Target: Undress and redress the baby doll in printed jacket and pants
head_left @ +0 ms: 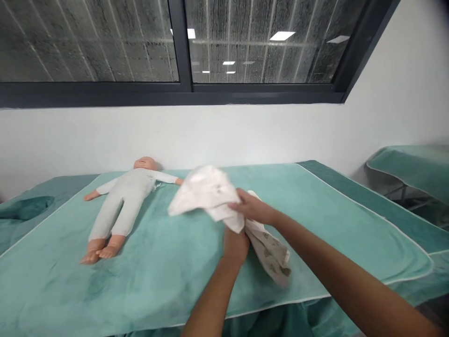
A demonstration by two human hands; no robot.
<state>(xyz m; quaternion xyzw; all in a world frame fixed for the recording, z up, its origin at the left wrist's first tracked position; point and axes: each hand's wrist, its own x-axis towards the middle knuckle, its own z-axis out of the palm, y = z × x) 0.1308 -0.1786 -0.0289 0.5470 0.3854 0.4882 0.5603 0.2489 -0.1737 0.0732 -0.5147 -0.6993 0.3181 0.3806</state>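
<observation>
A white cloth (206, 192) with a small printed pattern hangs bunched in both of my hands above the green cover, partly blurred. It could be a baby garment, but its kind is unclear. My left hand (236, 244) grips it from below, its fingers mostly hidden by the fabric. My right hand (255, 207) is closed on the upper side, and a patterned end droops toward the right. To the left, a baby doll (128, 199) in a pale long-sleeved suit lies on its back, arms spread and feet bare. One doll hand is close to the cloth's left edge.
A light green cover (168, 290) with a white edge lies over a darker green one (351, 187). On the far left rests a dark green folded fabric (26, 208). Behind stand a white wall (224, 135) and a dark-framed window (185, 89). Another green-covered surface (414, 164) is at right.
</observation>
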